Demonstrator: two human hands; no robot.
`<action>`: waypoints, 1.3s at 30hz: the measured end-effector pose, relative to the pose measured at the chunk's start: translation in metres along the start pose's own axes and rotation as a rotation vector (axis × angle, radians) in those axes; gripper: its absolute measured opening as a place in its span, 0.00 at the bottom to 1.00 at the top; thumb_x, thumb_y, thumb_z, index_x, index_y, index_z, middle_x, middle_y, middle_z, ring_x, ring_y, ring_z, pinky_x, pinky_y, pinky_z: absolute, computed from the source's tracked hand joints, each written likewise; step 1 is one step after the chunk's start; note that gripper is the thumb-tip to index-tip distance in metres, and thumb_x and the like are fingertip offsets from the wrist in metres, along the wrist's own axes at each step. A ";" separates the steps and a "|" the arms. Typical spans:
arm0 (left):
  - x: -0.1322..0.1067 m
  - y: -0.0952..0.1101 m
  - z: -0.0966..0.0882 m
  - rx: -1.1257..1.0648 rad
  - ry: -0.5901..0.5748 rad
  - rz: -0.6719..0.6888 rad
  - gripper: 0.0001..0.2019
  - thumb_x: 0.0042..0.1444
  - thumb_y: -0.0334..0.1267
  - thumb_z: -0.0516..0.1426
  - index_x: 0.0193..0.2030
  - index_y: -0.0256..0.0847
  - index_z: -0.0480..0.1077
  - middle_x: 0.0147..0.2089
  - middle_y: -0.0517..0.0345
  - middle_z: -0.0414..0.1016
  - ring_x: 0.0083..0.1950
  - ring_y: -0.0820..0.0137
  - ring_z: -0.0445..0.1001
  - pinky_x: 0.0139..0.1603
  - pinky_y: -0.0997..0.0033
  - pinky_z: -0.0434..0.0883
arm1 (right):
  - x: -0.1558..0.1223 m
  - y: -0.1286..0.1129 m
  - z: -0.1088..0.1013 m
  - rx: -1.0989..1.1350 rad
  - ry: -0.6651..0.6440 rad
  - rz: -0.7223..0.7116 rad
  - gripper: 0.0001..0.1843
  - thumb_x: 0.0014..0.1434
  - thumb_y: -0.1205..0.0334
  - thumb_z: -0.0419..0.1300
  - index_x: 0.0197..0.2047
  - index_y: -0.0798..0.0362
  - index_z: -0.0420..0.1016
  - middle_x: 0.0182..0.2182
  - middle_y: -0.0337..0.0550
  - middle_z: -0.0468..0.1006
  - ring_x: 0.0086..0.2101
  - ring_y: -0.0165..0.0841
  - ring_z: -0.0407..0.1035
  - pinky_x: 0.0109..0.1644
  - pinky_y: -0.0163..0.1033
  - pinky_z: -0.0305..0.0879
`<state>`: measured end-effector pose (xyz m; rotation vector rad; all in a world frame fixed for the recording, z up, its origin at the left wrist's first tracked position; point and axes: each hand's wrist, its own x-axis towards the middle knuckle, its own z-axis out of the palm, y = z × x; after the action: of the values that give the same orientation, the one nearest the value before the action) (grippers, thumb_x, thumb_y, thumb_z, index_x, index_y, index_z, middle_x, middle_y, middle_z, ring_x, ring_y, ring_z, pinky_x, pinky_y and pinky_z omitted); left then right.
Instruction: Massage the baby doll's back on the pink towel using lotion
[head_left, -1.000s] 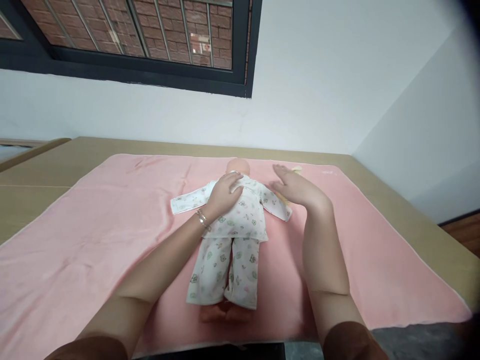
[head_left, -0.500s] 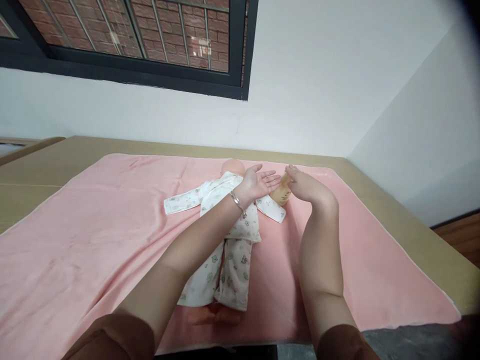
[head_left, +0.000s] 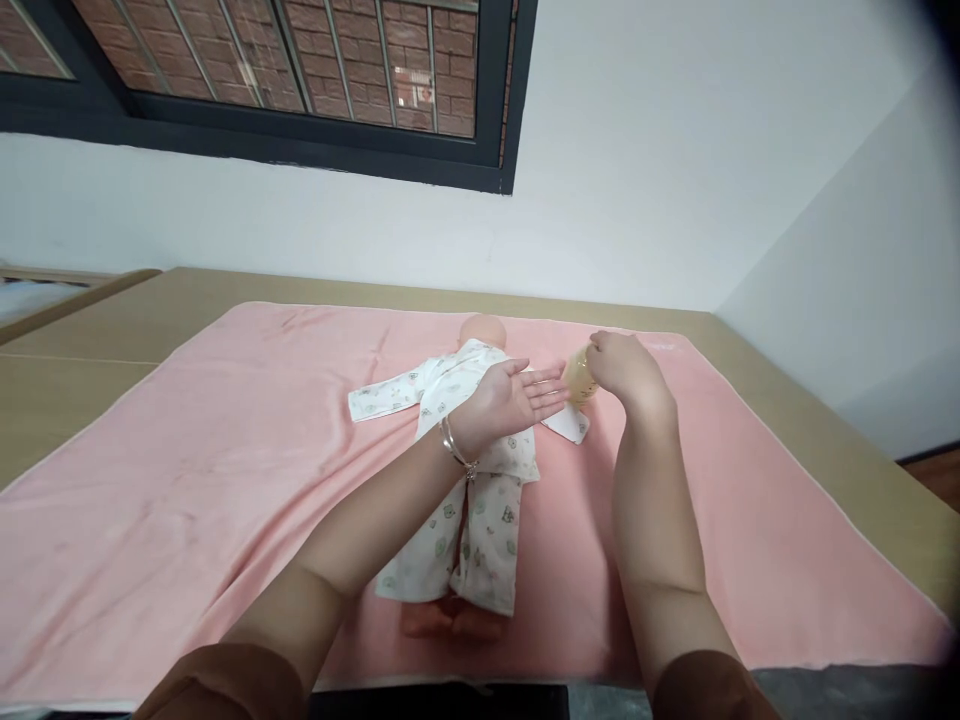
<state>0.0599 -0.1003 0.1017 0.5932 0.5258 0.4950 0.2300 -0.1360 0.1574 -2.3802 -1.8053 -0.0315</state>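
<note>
My left hand [head_left: 517, 400] is open, palm up, with fingers stretched toward the bottle. It is over the upper body of a baby doll [head_left: 484, 332], and a silver bracelet circles its wrist. My right hand [head_left: 626, 368] is closed around the top of a yellowish bottle [head_left: 580, 380], which is tilted close to my left fingertips; its cap is hidden. The doll lies on a pink blanket [head_left: 225, 480], wearing a white printed shirt [head_left: 450, 375] and matching trousers [head_left: 491, 540]. My left hand and forearm cover part of the clothing.
A wooden table surface [head_left: 97, 330] shows around the blanket. Behind it are a white wall [head_left: 630, 200] and a dark-framed window [head_left: 322, 130] with bars. Low at the left is a wooden edge [head_left: 112, 288].
My right fingers have closed around the bottle's top, where they were reaching over it before. My left palm has come slightly lower and nearer. The whole view has shifted a little.
</note>
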 end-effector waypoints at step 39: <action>-0.149 0.022 0.034 0.054 0.038 0.740 0.30 0.67 0.56 0.35 0.65 0.45 0.61 0.70 0.58 0.63 0.77 0.63 0.46 0.78 0.56 0.44 | -0.132 -0.124 0.031 0.556 0.374 -0.978 0.39 0.70 0.41 0.38 0.75 0.54 0.34 0.73 0.50 0.37 0.71 0.52 0.31 0.72 0.68 0.35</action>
<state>-0.0394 -0.1826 0.1865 0.8290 0.3425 1.1962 0.0724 -0.2249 0.1257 -0.9195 -2.1904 -0.0668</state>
